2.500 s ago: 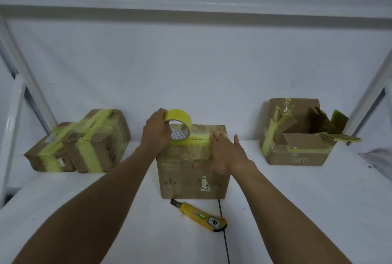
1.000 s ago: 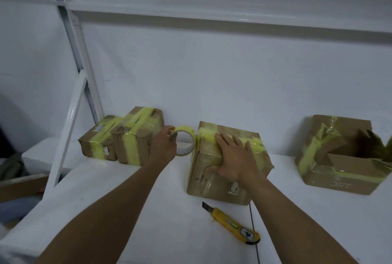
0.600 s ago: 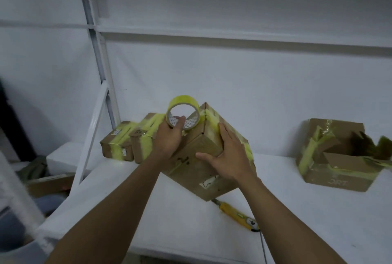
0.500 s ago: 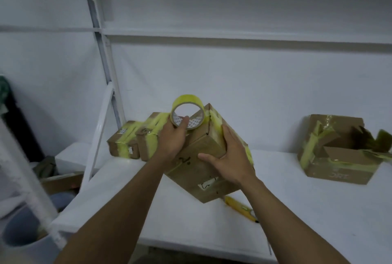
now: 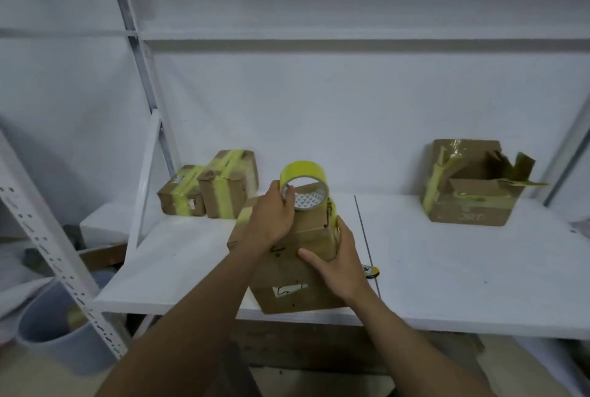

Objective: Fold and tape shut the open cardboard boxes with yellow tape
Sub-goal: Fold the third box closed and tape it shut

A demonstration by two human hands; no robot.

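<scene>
- At the front edge of the desk (image 5: 447, 275), your right hand (image 5: 340, 264) grips the tilted box (image 5: 287, 272); your left hand (image 5: 271, 221) holds the tape roll (image 5: 303, 173) at its top.
- Judged mid-taping: next, turn the box and pull tape across another seam.

White painted wall (image 5: 351, 109), dimly and evenly lit, is recorded behind a white metal shelving rack; an upright post (image 5: 140, 55) at left, a slanted brace (image 5: 147, 179) below it and a grey upright (image 5: 571, 154) at far right are noted. One upper shelf (image 5: 351, 34) is carried across the full width above a white tabletop (image 5: 479, 285), which is divided by a thin dark seam (image 5: 367, 243). A perforated white rail (image 5: 57, 269) is seen running diagonally through the left foreground, with a grey bucket (image 5: 54, 342) set just behind it on a pale floor (image 5: 38, 387).
</scene>
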